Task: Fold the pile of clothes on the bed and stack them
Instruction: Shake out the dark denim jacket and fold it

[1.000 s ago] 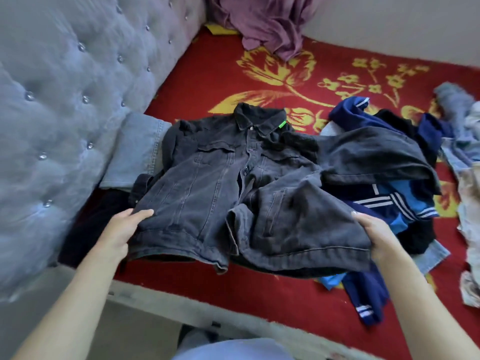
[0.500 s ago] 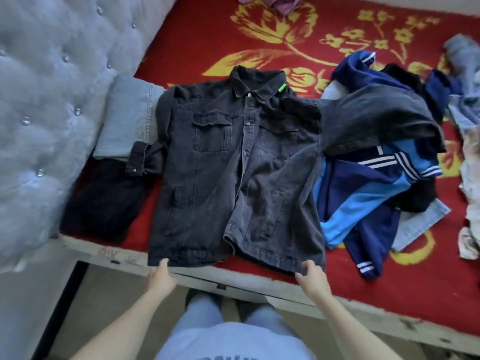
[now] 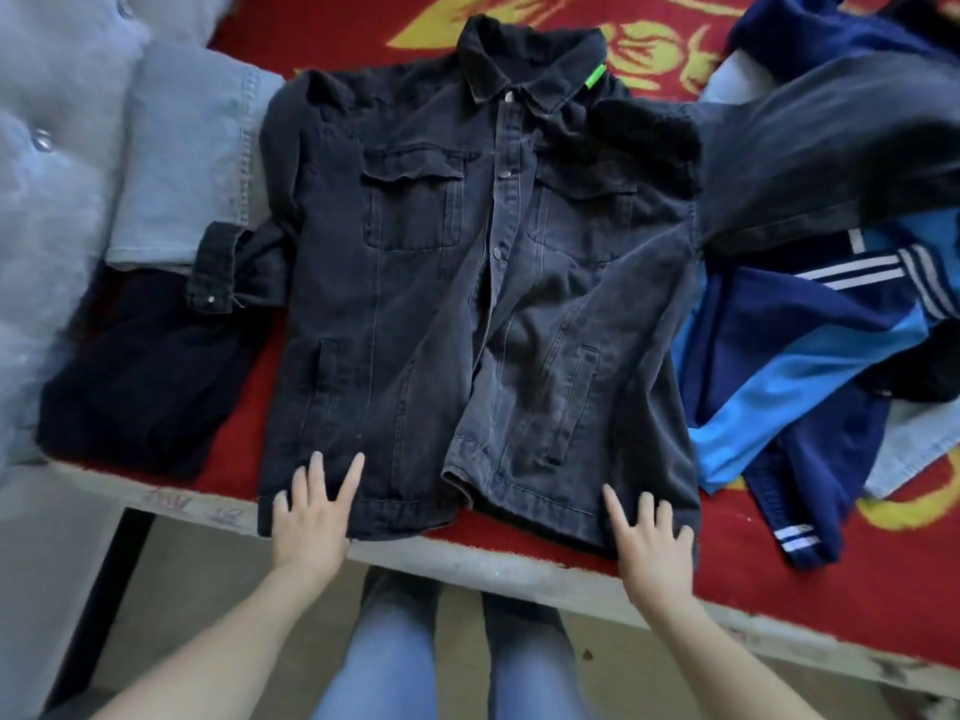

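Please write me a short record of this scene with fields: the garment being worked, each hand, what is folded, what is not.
garment: black denim jacket, spread flat, front up
left hand: flat on the hem, fingers straight
right hand: flat on the hem's other corner
sleeves: one cuff bent beside the folded items; other sleeve draped over the pile
folded: light blue jeans and dark garment, by the headboard
unfolded: pile, at the right
surface: red bed cover

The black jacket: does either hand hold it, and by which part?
Neither holds it. The left hand and right hand rest flat on the bottom hem of the jacket.
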`<action>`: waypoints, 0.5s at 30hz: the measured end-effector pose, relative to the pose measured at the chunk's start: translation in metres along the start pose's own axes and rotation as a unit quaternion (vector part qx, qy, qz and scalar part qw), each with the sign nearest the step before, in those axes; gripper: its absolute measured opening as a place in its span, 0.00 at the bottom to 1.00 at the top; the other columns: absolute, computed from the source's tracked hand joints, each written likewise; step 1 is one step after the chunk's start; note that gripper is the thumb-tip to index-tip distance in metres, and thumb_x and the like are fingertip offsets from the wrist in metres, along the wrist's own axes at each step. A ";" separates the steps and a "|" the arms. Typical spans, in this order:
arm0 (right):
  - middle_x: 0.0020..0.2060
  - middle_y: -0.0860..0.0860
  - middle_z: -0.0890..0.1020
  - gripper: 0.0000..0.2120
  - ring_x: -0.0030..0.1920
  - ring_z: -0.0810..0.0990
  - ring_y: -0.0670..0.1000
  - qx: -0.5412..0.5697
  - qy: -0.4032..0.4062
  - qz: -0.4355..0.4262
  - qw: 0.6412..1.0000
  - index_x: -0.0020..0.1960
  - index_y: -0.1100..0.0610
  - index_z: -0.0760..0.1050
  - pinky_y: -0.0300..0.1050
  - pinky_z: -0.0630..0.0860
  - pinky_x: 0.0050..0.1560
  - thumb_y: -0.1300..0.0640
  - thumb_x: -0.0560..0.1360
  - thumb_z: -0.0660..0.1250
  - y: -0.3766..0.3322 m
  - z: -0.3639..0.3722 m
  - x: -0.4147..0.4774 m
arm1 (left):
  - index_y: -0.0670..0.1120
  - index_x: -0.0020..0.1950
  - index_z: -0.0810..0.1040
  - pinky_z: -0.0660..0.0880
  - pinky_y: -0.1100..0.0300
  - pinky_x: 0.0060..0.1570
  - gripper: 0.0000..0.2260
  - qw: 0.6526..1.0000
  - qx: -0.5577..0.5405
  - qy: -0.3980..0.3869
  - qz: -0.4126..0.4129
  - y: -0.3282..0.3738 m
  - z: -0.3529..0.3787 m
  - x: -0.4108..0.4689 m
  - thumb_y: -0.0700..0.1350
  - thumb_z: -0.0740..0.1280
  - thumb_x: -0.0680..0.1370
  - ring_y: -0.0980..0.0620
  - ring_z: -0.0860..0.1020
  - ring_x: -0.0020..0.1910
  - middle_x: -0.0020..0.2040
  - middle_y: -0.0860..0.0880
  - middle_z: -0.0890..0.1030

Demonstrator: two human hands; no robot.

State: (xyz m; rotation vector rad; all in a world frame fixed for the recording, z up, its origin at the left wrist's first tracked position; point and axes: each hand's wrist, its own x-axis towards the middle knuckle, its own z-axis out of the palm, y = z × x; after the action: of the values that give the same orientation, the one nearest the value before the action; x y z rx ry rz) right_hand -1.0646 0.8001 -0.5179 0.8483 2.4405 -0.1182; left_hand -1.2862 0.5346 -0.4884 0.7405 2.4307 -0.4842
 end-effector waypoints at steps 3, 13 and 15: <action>0.40 0.68 0.77 0.51 0.32 0.75 0.65 -0.031 -0.009 -0.046 0.998 0.61 0.56 0.77 0.54 0.71 0.24 0.74 0.38 0.77 0.013 0.005 0.005 | 0.47 0.68 0.67 0.76 0.46 0.30 0.56 0.998 -0.004 0.025 0.061 -0.024 0.013 0.014 0.32 0.81 0.41 0.32 0.79 0.43 0.51 0.30 0.77; 0.37 0.54 0.62 0.16 0.35 0.63 0.56 -0.054 0.241 -0.269 0.931 0.63 0.58 0.69 0.51 0.61 0.35 0.61 0.77 0.52 0.109 -0.025 -0.038 | 0.47 0.61 0.71 0.68 0.55 0.25 0.26 0.905 0.000 0.306 0.295 -0.093 -0.008 0.001 0.29 0.52 0.68 0.46 0.66 0.36 0.38 0.44 0.69; 0.39 0.55 0.64 0.15 0.37 0.65 0.56 -0.066 0.245 -0.274 0.928 0.58 0.60 0.69 0.50 0.61 0.37 0.56 0.81 0.47 0.117 -0.010 -0.046 | 0.47 0.60 0.72 0.68 0.56 0.24 0.26 0.916 0.023 0.283 0.282 -0.106 0.006 -0.008 0.29 0.53 0.67 0.46 0.64 0.36 0.39 0.44 0.66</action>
State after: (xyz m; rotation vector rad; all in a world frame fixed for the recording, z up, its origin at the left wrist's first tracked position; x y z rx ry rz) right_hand -0.9693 0.8705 -0.4745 0.1116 3.0567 0.0651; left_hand -1.3415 0.4461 -0.4698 1.7294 2.5264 -0.0943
